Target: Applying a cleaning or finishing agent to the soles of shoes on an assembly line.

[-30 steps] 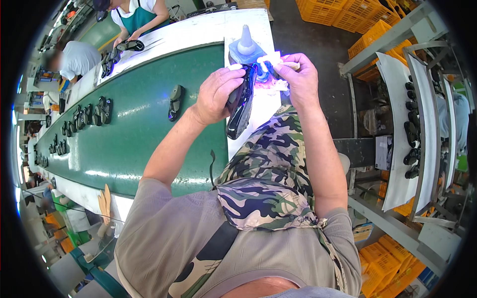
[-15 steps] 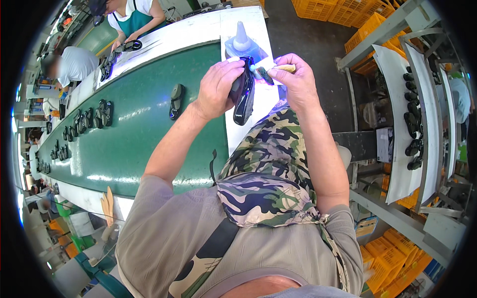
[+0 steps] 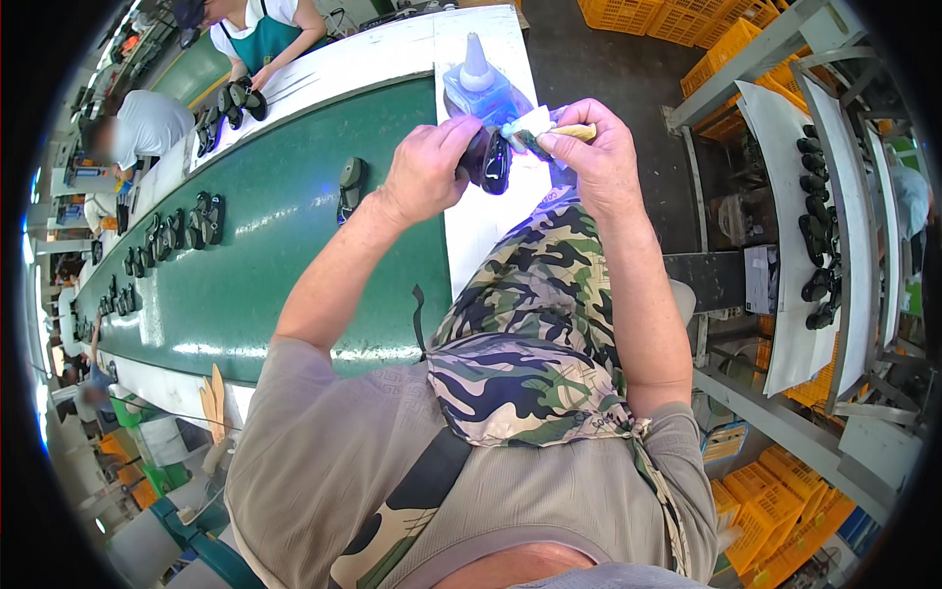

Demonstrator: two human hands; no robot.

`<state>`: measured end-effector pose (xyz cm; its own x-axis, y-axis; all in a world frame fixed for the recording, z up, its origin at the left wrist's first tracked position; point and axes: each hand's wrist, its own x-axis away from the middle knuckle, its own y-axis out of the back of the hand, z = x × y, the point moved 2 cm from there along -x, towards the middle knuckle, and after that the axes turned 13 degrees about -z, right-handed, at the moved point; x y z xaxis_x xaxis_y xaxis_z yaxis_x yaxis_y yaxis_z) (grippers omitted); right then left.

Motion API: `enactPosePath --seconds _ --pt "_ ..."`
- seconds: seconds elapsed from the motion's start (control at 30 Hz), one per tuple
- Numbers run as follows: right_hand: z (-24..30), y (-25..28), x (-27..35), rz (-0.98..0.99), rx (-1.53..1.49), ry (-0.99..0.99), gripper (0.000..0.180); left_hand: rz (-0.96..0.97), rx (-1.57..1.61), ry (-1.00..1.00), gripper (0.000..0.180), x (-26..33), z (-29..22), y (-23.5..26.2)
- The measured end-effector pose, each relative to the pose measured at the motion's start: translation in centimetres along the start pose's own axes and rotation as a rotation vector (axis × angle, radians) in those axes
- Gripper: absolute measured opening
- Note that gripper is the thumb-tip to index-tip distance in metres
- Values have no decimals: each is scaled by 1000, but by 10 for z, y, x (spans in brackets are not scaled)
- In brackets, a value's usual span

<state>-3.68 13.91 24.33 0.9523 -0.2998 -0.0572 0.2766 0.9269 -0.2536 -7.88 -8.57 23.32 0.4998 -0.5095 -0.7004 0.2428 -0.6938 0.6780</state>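
Observation:
My left hand [image 3: 424, 169] is closed around a glossy black shoe [image 3: 489, 162] and holds it tilted over the white ledge. In my right hand [image 3: 597, 157], fingers and thumb pinch a small brush-like tool with a yellow handle [image 3: 575, 132]. Its dark end is close to the shoe's right side; I cannot tell whether they touch. A crumpled white piece [image 3: 535, 120], perhaps cloth or paper, shows beside that end. Just beyond my hands stands a translucent bottle with a cone nozzle [image 3: 478, 79], lit bluish.
To the left runs a green conveyor belt [image 3: 285, 245] with a single dark sandal [image 3: 351, 187] and several more farther off. Across it, a co-worker [image 3: 265, 39] handles dark sandals. Racks with shoes [image 3: 814, 236] stand right, near yellow crates [image 3: 765, 510].
The shoe has been tipped, so it looks shorter and its lower end sits higher. My right hand has shifted slightly right. The co-worker's hands have moved with the sandals.

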Motion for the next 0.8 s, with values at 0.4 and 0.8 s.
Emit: enactPosePath --seconds 0.4,0.8 --pt "-3 2 -8 1 21 80 15 566 282 317 57 -10 -3 13" --pt "-16 4 -20 -13 195 172 16 667 987 740 68 14 16 -2"
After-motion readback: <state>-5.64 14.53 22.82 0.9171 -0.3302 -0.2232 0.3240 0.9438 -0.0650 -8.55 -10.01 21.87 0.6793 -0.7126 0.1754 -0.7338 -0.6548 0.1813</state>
